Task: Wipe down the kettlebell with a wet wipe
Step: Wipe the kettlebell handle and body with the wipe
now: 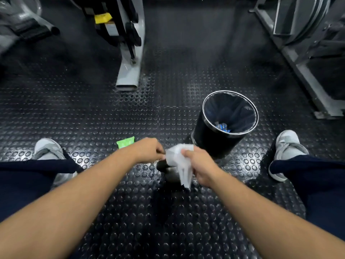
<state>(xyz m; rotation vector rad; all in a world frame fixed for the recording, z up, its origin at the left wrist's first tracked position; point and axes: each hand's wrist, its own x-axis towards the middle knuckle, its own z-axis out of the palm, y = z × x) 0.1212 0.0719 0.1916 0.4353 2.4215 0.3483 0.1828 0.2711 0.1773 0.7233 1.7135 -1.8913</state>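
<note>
The floor [93, 109] is black, studded all over with round dots. White wet wipe [179, 165], bright green packet [125, 142], black bin [209, 139] with a silver rim and a blue wrapper [223, 126] inside, grey sneakers [46, 147], navy trousers [24, 176].

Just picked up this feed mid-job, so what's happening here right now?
A seated person holds a white wet wipe in both hands: the right hand grips it, the left hand pinches its edge. Just below them sits a dark shape, seemingly the kettlebell, on the studded floor. A green wipe packet lies to the left, an open black bin to the right.
</note>
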